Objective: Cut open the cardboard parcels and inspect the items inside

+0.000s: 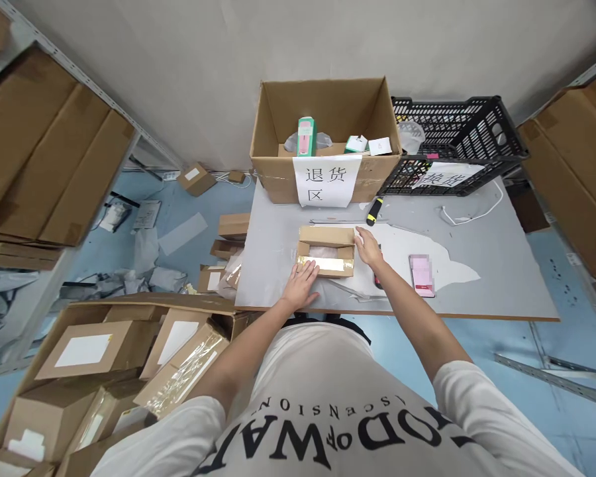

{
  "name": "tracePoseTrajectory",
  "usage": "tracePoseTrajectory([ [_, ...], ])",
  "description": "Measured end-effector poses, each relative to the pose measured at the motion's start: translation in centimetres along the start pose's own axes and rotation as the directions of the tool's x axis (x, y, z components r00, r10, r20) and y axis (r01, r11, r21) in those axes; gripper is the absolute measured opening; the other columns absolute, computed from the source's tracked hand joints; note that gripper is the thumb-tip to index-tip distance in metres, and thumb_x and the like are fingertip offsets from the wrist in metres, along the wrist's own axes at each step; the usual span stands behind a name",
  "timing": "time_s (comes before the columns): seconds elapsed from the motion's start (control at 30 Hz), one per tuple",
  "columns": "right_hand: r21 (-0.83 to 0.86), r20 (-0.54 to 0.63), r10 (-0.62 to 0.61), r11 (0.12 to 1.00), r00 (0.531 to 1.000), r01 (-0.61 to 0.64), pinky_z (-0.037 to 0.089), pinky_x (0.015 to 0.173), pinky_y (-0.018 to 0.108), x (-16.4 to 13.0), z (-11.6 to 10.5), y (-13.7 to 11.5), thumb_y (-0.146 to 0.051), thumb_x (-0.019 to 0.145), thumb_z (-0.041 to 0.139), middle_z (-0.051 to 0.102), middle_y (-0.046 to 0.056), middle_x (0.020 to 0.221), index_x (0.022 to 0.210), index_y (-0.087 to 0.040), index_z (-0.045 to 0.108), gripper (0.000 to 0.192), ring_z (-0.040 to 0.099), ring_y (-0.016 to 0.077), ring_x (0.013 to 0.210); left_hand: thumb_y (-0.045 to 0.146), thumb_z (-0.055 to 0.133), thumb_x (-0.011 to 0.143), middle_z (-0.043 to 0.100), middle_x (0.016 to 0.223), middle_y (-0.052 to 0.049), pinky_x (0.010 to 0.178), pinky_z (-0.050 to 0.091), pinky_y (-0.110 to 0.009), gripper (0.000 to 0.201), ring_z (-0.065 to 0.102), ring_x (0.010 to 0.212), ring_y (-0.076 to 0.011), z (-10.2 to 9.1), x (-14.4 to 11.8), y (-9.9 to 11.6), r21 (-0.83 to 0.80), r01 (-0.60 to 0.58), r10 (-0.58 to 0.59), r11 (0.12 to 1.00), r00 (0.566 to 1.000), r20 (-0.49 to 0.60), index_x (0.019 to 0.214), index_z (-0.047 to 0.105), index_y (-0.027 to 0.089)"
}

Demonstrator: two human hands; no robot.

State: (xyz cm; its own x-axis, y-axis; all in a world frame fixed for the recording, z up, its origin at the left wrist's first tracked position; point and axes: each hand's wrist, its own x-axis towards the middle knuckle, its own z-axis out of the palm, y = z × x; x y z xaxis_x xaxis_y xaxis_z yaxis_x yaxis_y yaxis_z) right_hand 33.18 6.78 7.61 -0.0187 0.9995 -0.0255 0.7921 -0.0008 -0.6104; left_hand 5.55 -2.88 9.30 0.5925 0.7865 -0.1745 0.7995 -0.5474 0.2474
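Note:
A small cardboard box [326, 265] lies on the table with its top open. Clear plastic material [324, 252] shows inside it, and a white label and shiny tape run along its near flap. My left hand [302, 285] rests on the box's near left corner, fingers spread and flat. Against its right end lies my right hand [367, 246], fingers stretched out. A black and yellow utility knife [375, 211] lies beyond my right hand. Below my right wrist a red and black tool [378, 281] is partly hidden.
On the grey table [501, 278] stand a large carton [273, 182] with a paper sign and a black plastic crate [481, 132]. A phone [422, 275] lies right of my forearm. White paper [442, 258] covers part of the tabletop. A big carton [129, 301] of parcels stands at left.

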Motion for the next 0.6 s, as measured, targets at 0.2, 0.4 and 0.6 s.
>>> tracePoseTrajectory([
  [0.2, -0.089, -0.087, 0.11, 0.989, 0.99, -0.118, 0.03, 0.107, 0.041, -6.3, -2.4, 6.0, -0.037, 0.092, 0.03, 0.042, 0.013, 0.14, 0.136, -0.014, 0.041, 0.051, 0.037, 0.0231, 0.129, 0.042, 0.053, 0.08, 0.017, 0.153, -0.011, 0.114, 0.004, -0.051, 0.082, 0.01, 0.142, -0.026, 0.3, 0.1, -0.2, 0.011, -0.005, 0.005, 1.0, 1.0, -0.015, 0.147, 0.014, 0.018],
  [0.4, -0.217, -0.191, 0.367, 0.888, 0.91, -0.404, 0.029, 0.106, 0.044, -12.8, -3.7, 12.7, -0.035, 0.089, 0.033, 0.041, 0.017, 0.139, 0.133, -0.011, 0.044, 0.051, 0.034, 0.0276, 0.13, 0.039, 0.05, 0.082, 0.018, 0.153, -0.011, 0.114, 0.005, -0.05, 0.078, 0.009, 0.142, -0.0251, 0.5, 0.2, -0.4, 0.039, -0.024, 0.026, 0.999, 0.999, -0.044, 0.147, 0.015, 0.016],
  [0.6, -0.316, -0.201, 0.535, 0.758, 0.821, -0.571, 0.027, 0.106, 0.045, -16.9, -3.9, 16.0, -0.04, 0.085, 0.039, 0.034, 0.018, 0.142, 0.134, -0.012, 0.043, 0.056, 0.031, 0.0312, 0.131, 0.037, 0.05, 0.083, 0.016, 0.153, -0.013, 0.114, 0.006, -0.05, 0.075, 0.008, 0.142, -0.0262, 0.7, 0.3, -0.4, 0.053, -0.013, 0.016, 0.999, 0.999, -0.052, 0.146, 0.017, 0.013],
])
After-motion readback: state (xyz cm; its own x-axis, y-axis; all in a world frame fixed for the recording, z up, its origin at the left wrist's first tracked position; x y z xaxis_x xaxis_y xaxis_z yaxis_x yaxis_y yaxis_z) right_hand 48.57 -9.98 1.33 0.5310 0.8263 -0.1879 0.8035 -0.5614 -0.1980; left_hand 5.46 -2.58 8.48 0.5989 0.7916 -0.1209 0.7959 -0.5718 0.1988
